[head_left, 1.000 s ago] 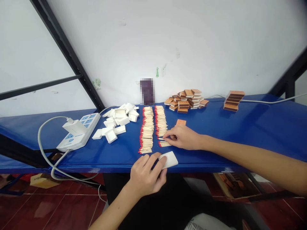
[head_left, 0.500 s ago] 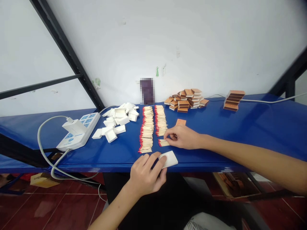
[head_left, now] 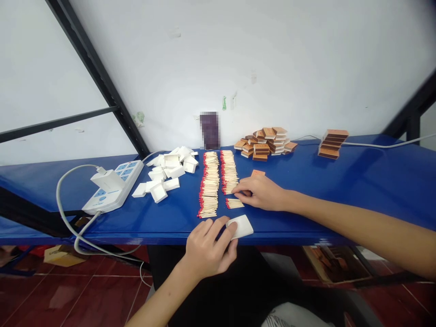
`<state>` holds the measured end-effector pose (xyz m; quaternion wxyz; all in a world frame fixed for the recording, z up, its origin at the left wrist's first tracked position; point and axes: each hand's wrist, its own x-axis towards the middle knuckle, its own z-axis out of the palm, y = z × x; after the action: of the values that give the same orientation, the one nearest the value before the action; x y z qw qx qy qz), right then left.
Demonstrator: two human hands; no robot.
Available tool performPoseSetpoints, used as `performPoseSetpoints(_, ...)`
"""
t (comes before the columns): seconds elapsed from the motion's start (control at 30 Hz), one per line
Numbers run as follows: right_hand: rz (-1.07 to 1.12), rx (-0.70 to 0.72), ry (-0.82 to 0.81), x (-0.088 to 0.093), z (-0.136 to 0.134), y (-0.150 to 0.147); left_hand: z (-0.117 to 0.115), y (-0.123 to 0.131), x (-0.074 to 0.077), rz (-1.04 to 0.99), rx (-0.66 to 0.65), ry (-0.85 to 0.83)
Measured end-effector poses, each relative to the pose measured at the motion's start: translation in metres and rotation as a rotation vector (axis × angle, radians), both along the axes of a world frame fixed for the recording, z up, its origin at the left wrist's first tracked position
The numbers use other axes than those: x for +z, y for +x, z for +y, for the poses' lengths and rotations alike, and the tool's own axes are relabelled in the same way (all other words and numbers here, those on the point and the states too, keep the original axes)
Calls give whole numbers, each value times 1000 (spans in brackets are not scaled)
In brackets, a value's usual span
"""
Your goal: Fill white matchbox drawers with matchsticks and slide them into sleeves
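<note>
My left hand [head_left: 207, 250] grips a white inner matchbox tray [head_left: 241, 226] at the near edge of the blue table [head_left: 340, 195]. My right hand [head_left: 260, 191] rests on the table with its fingers pinched at the near end of the right row of red-tipped matches [head_left: 228, 171]. A small separated bunch of matches [head_left: 234, 203] lies just below those fingertips. A second, longer row of matches [head_left: 209, 182] lies to the left. One brown matchbox sleeve [head_left: 258, 173] lies flat behind my right hand.
A heap of white trays [head_left: 166, 172] sits left of the matches, beside a white power strip [head_left: 114, 186] with a plug and cable. Piled brown sleeves [head_left: 265, 143] and a neat stack [head_left: 332, 143] stand at the back. A dark blurred object [head_left: 209, 130] leans on the wall.
My right hand has shifted slightly up along the right row, leaving a small bunch of matches apart from it. The left hand and tray have stayed put.
</note>
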<state>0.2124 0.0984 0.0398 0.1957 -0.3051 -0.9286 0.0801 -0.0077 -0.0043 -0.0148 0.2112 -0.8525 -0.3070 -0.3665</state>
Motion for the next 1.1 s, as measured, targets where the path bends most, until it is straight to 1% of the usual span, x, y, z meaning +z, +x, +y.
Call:
performPoseSetpoints(0.2, 15, 19, -36, 1, 0, -1, 1, 0, -1, -2, -5, -1)
performPoseSetpoints(0.4, 17, -1, -65, 0, 0, -1, 2, 0, 0, -2, -10, -9)
performPoseSetpoints(0.53, 28, 3, -70, -2, 1, -1, 1, 0, 1, 2, 5, 2)
performPoseSetpoints(0.7, 22, 40, -79, -4, 3, 0, 0, 0, 0, 0, 7, -2)
performPoseSetpoints(0.93, 30, 9, -79, -3, 2, 0, 1, -2, -3, 3, -6, -15)
performPoseSetpoints(1.1, 34, 32, -106, -2, 2, 0, 2, -2, -2, 6, -12, -24)
